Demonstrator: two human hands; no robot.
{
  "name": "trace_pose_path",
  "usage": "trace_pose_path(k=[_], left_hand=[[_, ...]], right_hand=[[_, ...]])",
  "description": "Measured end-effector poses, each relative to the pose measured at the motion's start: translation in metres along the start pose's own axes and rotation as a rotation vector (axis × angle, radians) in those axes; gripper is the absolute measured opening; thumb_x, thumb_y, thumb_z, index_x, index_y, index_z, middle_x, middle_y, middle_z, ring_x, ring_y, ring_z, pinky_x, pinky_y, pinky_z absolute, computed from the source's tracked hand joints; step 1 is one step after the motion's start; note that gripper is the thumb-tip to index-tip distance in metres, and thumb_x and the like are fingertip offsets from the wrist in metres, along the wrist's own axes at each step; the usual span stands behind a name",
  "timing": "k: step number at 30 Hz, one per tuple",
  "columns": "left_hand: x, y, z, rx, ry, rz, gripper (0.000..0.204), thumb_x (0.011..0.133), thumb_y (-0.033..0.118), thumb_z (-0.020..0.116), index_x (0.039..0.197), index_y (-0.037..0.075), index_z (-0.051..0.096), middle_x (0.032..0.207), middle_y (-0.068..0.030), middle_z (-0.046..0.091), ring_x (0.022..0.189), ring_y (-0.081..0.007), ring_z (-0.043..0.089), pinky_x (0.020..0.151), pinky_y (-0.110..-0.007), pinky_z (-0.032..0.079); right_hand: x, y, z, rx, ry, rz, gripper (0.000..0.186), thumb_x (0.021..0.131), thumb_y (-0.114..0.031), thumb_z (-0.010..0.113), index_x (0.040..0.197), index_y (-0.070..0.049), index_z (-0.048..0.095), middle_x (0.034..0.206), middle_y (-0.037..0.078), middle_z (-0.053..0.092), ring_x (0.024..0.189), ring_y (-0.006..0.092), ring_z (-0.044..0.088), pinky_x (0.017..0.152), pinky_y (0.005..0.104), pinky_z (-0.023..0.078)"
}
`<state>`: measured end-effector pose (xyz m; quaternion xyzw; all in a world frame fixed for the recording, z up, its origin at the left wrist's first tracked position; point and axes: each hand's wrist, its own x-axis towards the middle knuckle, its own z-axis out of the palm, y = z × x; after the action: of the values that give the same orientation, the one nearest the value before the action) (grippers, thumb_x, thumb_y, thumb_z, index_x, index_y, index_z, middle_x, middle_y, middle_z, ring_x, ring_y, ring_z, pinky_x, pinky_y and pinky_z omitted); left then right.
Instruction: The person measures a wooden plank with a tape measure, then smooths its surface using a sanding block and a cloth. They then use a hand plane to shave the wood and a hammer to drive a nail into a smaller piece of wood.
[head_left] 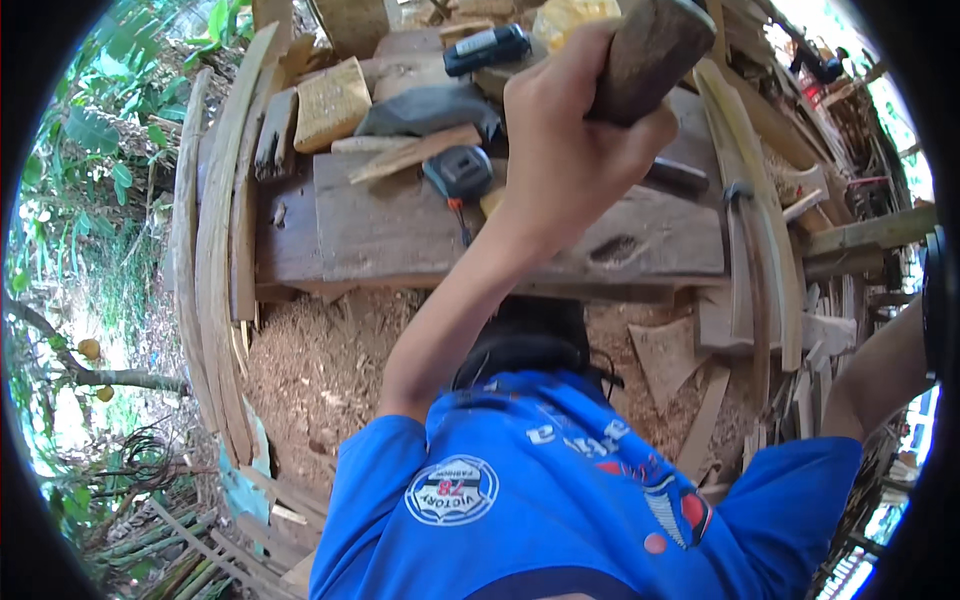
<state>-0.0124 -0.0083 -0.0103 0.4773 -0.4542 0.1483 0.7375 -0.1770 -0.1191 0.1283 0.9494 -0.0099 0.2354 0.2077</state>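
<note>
My left hand (575,135) is raised over the wooden workbench (400,240), its fingers wrapped round a thick, dark brown piece of wood (655,60) with a blunt end. The rest of that piece runs out of the picture or behind the hand. Below and left of my wrist lies a tape measure (460,172) with an orange tab. A dark, flat bar (680,175) rests on the bench just right of the hand. My right forearm (885,365) reaches out past the right edge, so the right hand does not show.
A pale wood block (333,105), a grey cloth-like thing (425,110) and a black device (487,50) lie farther back on the bench. Long wooden strips (215,250) stand along its left side, others (750,200) along its right. Sawdust (320,360) and offcuts cover the ground.
</note>
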Motion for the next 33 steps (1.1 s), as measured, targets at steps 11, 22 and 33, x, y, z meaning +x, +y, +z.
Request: trace_pose_path(k=[11,22,33], left_hand=[[0.011,-0.004,-0.016,-0.222,-0.206,-0.184,0.031,0.063,0.005,0.063,0.092,0.001,0.053,0.065,-0.0037,0.054,0.057,-0.0093,0.05,0.053,-0.024,0.041],[0.022,-0.002,-0.001,-0.248,-0.381,-0.306,0.024,0.068,0.006,0.066,0.084,0.002,0.05,0.065,0.0017,0.048,0.06,-0.0032,0.042,0.051,-0.021,0.036],[-0.005,-0.044,-0.095,0.589,-0.811,-0.013,0.081,0.068,0.047,0.071,0.126,-0.001,0.042,0.111,-0.0135,0.055,0.111,-0.0253,0.048,0.091,-0.04,0.037]], right_hand=[[-0.101,-0.036,0.099,0.756,0.312,0.977,0.044,0.085,-0.025,0.057,0.122,-0.003,0.051,0.116,0.009,0.053,0.106,0.0175,0.051,0.087,0.0298,0.043],[-0.115,-0.081,0.155,0.199,-0.158,1.087,0.061,0.074,-0.028,0.069,0.126,-0.007,0.046,0.118,0.019,0.048,0.103,0.0315,0.053,0.089,0.0396,0.042],[-0.01,-0.144,0.185,1.913,0.375,0.653,0.012,0.085,-0.013,0.053,0.088,-0.002,0.05,0.069,0.001,0.052,0.064,0.0081,0.049,0.06,0.0219,0.04]])
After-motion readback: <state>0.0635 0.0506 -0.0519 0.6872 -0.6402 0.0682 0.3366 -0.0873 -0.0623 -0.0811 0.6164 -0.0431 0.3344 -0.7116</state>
